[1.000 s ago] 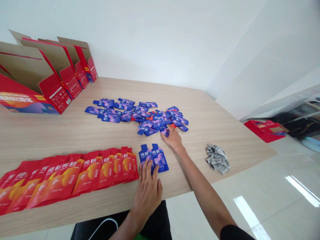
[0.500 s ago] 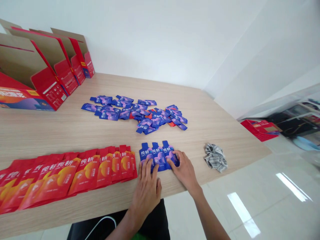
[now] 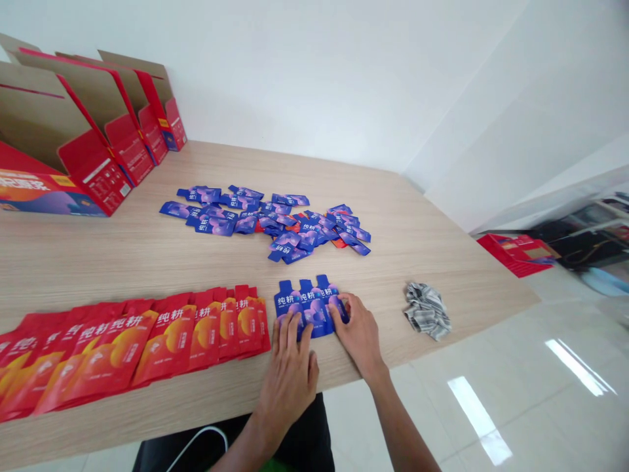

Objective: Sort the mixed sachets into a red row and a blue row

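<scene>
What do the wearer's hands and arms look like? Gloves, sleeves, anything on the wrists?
Left hand and right hand: both ungloved, no rings, watch or wristband visible. Both forearms bare as far as shown; no sleeve in frame.

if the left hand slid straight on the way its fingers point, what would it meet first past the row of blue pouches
Probably the loose pile, across the table; how high the left hand sits is unclear.
</scene>
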`<state>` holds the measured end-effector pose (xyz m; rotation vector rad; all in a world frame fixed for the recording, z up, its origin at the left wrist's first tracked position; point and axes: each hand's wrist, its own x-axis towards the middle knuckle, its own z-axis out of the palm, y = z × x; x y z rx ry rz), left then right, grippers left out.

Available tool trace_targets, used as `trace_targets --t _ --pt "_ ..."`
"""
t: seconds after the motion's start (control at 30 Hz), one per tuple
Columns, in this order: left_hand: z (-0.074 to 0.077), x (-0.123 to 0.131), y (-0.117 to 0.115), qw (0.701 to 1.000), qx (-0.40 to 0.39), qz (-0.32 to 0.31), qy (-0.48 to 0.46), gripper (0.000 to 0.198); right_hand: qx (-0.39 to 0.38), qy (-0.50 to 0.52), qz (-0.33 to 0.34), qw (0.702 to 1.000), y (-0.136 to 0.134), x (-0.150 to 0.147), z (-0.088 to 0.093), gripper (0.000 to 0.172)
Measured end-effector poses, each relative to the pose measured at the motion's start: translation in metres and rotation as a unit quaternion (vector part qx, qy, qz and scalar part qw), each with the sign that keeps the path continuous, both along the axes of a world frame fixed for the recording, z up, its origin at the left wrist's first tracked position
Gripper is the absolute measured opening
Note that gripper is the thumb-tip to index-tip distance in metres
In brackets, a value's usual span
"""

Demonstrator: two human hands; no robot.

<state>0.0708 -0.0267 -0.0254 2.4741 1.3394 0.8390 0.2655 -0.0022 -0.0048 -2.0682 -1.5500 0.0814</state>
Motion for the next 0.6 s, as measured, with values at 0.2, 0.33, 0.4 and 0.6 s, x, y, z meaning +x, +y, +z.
trace_targets --t 0.2,0.33,0.4,0.6 --pt "-0.001 -0.001 0.000 1.000 -0.002 0.002 0.002 0.055 0.041 -0.054 -0.030 0.997 0.063 0.074 0.017 0.038" --pt "-0.002 -0.001 -0.001 1.000 0.009 0.006 0.004 0.055 -0.052 -0.041 -0.074 0.995 0.134 0.121 0.024 0.043" --pt "-0.002 -0.001 -0.001 1.000 0.015 0.010 0.005 0.054 -0.106 -0.032 -0.096 0.989 0.156 0.134 0.021 0.048" --pt "-0.001 -0.001 -0.001 1.000 0.019 0.004 0.014 0.054 -0.109 -0.038 -0.077 0.990 0.161 0.147 0.012 0.040"
